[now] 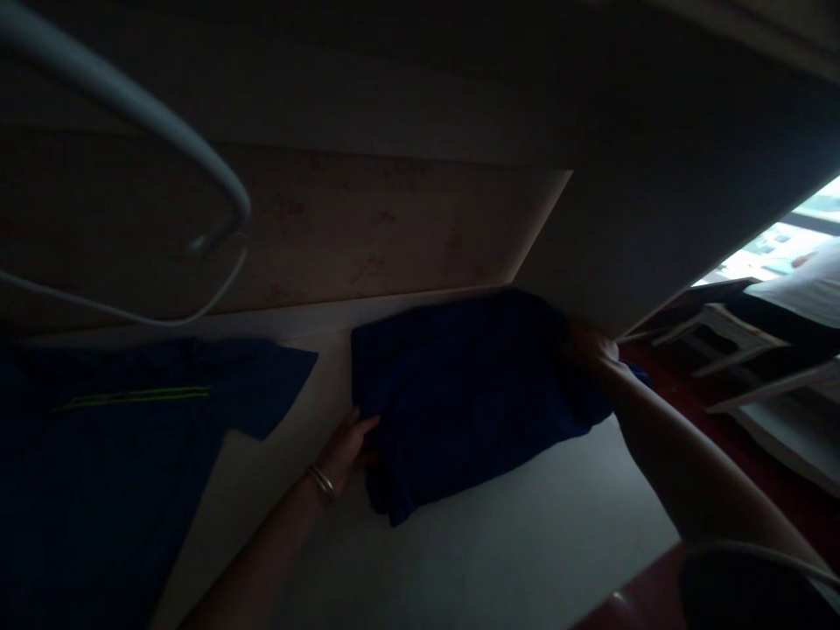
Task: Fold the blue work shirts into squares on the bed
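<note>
A dark blue folded cloth [472, 394], perhaps a garment, lies on a pale surface [525, 534]. My left hand [345, 451], with a bangle at the wrist, grips its left edge, fingertips partly hidden beneath the fabric. At the opposite end my right hand [594, 346] holds the cloth's far right side; deep shadow covers most of those fingers. Farther left a blue short-sleeved shirt [131, 472] with a thin yellow-green stripe lies spread out on the same surface.
A white curved tube with a cord [223, 184] hangs at upper left. A patterned wall panel [374, 227] stands behind, and a dark slanted panel [630, 210] overhangs the right. Beyond are white-framed furniture [741, 350], a red floor [675, 376] and a bright window [774, 245].
</note>
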`<state>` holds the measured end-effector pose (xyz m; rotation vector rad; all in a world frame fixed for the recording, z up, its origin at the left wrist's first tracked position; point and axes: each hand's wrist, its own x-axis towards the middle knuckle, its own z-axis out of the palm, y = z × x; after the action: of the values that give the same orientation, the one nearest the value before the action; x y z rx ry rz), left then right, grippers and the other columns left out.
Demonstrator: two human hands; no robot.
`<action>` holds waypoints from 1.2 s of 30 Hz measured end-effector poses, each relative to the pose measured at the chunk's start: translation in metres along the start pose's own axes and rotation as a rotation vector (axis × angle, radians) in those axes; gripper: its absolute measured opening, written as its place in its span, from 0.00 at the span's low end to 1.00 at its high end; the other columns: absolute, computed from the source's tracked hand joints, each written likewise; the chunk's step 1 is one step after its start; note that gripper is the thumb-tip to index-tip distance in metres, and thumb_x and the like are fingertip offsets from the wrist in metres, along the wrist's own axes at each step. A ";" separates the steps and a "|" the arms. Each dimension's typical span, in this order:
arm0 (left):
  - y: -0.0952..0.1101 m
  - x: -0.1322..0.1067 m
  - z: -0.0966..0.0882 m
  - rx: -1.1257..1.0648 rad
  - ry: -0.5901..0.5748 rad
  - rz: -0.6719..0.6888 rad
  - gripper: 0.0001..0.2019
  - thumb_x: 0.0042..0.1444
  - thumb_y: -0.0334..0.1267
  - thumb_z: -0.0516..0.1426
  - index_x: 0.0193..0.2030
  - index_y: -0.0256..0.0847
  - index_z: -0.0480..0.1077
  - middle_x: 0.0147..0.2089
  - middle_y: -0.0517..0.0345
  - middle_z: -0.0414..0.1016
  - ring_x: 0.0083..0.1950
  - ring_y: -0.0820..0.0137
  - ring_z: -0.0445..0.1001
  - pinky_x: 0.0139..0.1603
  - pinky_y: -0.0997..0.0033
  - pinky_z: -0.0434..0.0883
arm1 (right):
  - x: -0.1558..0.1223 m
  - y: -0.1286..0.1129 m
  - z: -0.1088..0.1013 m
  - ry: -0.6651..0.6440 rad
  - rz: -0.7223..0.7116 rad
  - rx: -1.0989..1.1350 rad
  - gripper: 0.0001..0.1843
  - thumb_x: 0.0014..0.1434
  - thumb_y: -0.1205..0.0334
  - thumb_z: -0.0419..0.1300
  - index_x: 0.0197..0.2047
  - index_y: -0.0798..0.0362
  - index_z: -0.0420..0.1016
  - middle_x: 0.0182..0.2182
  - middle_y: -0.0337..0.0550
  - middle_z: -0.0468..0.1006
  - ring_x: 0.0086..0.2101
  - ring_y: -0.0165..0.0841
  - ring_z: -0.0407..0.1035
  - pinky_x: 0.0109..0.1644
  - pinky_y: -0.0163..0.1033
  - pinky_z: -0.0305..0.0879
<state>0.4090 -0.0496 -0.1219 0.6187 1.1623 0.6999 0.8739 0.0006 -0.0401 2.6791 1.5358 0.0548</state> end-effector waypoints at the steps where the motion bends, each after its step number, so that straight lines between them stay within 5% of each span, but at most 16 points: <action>1: 0.004 0.001 -0.004 0.018 0.008 0.023 0.23 0.54 0.38 0.61 0.58 0.45 0.68 0.54 0.50 0.77 0.36 0.68 0.78 0.29 0.71 0.74 | 0.000 -0.002 0.000 0.005 0.007 -0.006 0.30 0.65 0.49 0.54 0.65 0.55 0.62 0.47 0.65 0.77 0.47 0.56 0.73 0.45 0.57 0.69; 5: 0.019 0.004 -0.010 0.011 0.006 0.130 0.25 0.52 0.37 0.61 0.59 0.47 0.67 0.53 0.52 0.78 0.38 0.68 0.78 0.32 0.71 0.74 | 0.004 -0.002 -0.002 0.015 0.032 -0.011 0.29 0.65 0.50 0.51 0.66 0.53 0.60 0.50 0.63 0.76 0.49 0.55 0.73 0.47 0.56 0.69; 11: 0.027 0.009 -0.018 0.215 -0.087 -0.036 0.27 0.54 0.53 0.61 0.58 0.45 0.67 0.54 0.49 0.77 0.44 0.62 0.78 0.38 0.65 0.75 | -0.002 -0.004 0.001 0.030 0.018 -0.018 0.29 0.65 0.54 0.51 0.66 0.55 0.61 0.52 0.66 0.73 0.50 0.57 0.70 0.47 0.59 0.68; 13: 0.033 0.013 -0.016 0.339 0.100 0.143 0.26 0.54 0.52 0.60 0.56 0.41 0.68 0.54 0.45 0.75 0.47 0.60 0.77 0.43 0.61 0.75 | -0.011 -0.017 0.000 0.213 -0.056 -0.048 0.27 0.65 0.59 0.49 0.66 0.57 0.61 0.55 0.67 0.70 0.53 0.57 0.67 0.50 0.60 0.66; 16: 0.048 0.016 0.008 0.681 0.494 0.714 0.22 0.56 0.43 0.58 0.56 0.36 0.67 0.55 0.42 0.71 0.53 0.59 0.73 0.56 0.56 0.71 | -0.022 -0.053 0.000 0.459 -0.273 -0.092 0.26 0.67 0.60 0.47 0.66 0.57 0.62 0.61 0.64 0.65 0.58 0.54 0.62 0.59 0.61 0.59; 18: 0.057 0.020 0.040 0.928 0.522 1.017 0.19 0.60 0.40 0.55 0.57 0.36 0.67 0.58 0.42 0.69 0.58 0.60 0.70 0.62 0.56 0.67 | -0.023 -0.080 0.005 0.495 -0.451 -0.099 0.25 0.68 0.57 0.46 0.65 0.52 0.64 0.64 0.56 0.64 0.60 0.50 0.59 0.65 0.61 0.51; 20: 0.060 0.030 0.073 1.145 0.419 1.134 0.19 0.65 0.40 0.49 0.60 0.38 0.67 0.63 0.43 0.67 0.63 0.60 0.67 0.65 0.55 0.64 | -0.017 -0.104 0.015 0.483 -0.564 -0.098 0.25 0.69 0.55 0.43 0.66 0.48 0.65 0.66 0.50 0.61 0.63 0.47 0.55 0.68 0.61 0.44; 22: 0.057 0.049 0.093 1.335 0.340 1.113 0.22 0.67 0.43 0.46 0.64 0.42 0.65 0.70 0.46 0.60 0.68 0.56 0.61 0.68 0.47 0.59 | -0.006 -0.117 0.031 0.433 -0.559 -0.098 0.26 0.70 0.53 0.41 0.67 0.46 0.63 0.68 0.46 0.58 0.66 0.47 0.51 0.69 0.63 0.41; 24: 0.051 0.074 0.092 1.481 0.288 1.006 0.24 0.67 0.46 0.45 0.67 0.46 0.63 0.74 0.50 0.54 0.72 0.53 0.55 0.70 0.38 0.50 | 0.007 -0.120 0.050 0.330 -0.500 -0.095 0.28 0.71 0.50 0.38 0.69 0.44 0.59 0.70 0.45 0.55 0.67 0.47 0.49 0.68 0.65 0.43; 29: 0.044 0.123 0.035 1.583 0.255 0.780 0.29 0.66 0.56 0.42 0.70 0.51 0.58 0.75 0.51 0.49 0.75 0.52 0.48 0.72 0.40 0.42 | 0.028 -0.084 0.088 0.136 -0.422 -0.117 0.30 0.71 0.48 0.34 0.73 0.43 0.49 0.71 0.44 0.51 0.69 0.43 0.45 0.69 0.63 0.41; 32: 0.050 0.129 0.011 1.535 0.266 0.740 0.32 0.64 0.59 0.42 0.71 0.50 0.57 0.76 0.51 0.46 0.76 0.51 0.44 0.71 0.38 0.38 | 0.036 -0.057 0.094 0.109 -0.393 -0.113 0.32 0.71 0.51 0.34 0.72 0.52 0.52 0.71 0.51 0.51 0.69 0.45 0.45 0.69 0.57 0.44; 36: 0.058 0.105 0.011 1.474 0.322 0.717 0.32 0.65 0.55 0.44 0.69 0.40 0.59 0.75 0.42 0.47 0.75 0.50 0.44 0.71 0.36 0.31 | 0.038 -0.056 0.081 0.104 -0.335 -0.066 0.31 0.71 0.54 0.37 0.71 0.58 0.55 0.70 0.55 0.52 0.69 0.46 0.45 0.69 0.54 0.46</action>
<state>0.4349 0.0671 -0.1380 2.2993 1.6797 0.4112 0.8491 0.0595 -0.1243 2.3670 1.9541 0.2281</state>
